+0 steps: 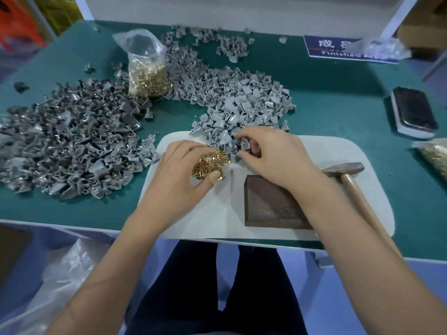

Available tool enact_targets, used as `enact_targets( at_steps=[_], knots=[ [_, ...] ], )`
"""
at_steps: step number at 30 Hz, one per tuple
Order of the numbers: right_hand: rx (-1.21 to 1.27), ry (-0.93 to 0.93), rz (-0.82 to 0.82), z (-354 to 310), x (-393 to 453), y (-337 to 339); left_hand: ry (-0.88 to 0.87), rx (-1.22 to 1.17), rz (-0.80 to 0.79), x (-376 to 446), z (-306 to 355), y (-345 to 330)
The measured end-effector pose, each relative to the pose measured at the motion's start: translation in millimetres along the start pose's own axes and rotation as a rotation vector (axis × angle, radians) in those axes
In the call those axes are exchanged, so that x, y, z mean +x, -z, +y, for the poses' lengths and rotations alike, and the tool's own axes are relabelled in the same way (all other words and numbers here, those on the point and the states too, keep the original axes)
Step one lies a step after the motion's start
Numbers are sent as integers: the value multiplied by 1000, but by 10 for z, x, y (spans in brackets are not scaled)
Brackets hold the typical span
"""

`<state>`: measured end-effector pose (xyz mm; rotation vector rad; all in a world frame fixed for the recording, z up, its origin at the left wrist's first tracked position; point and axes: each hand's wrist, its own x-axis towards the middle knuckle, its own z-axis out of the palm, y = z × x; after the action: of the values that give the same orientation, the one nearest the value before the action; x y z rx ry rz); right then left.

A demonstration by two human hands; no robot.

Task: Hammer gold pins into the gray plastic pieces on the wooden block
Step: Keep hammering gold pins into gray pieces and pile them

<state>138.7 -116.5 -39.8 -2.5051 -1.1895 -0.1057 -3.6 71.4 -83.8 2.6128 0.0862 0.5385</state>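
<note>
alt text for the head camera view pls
A person's left hand picks at loose gold pins while the right hand reaches into gray plastic pieces; a wooden block and hammer lie unused on a white mat.

pins: shiny gold metal
pieces: matt gray plastic
block: dark worn wood
hammer: dull metal head, pale wood handle
bag: clear glossy plastic
table: matt green

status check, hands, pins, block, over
Left hand picking at loose gold pins; right hand pinching a gray piece. Wooden block bare, hammer lying untouched. Nothing in the way.
</note>
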Motion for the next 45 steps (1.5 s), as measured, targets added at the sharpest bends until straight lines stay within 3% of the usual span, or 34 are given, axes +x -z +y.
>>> enact_targets(
  at_steps=[3,10,16,22,28,35,45],
  knots=[
    [-127,120,36,-72,37,-37,40,24,3,-2,28,23],
    [-37,69,-1,-40,34,-35,145,-59,-4,-1,27,28],
    [24,50,-2,-26,11,-31,88,-72,-71,-2,46,68],
    [-6,73,-54,-24,43,-52,-95,-69,-194,-9,28,40],
    [69,16,-14,28,23,-49,-125,-66,-124,27,-10,-29],
    [115,-35,-16,20,23,-32,-15,-115,-74,126,13,-60],
    [126,-112,-11,-12,14,-4,-21,-172,-69,146,14,-90]
  ],
)
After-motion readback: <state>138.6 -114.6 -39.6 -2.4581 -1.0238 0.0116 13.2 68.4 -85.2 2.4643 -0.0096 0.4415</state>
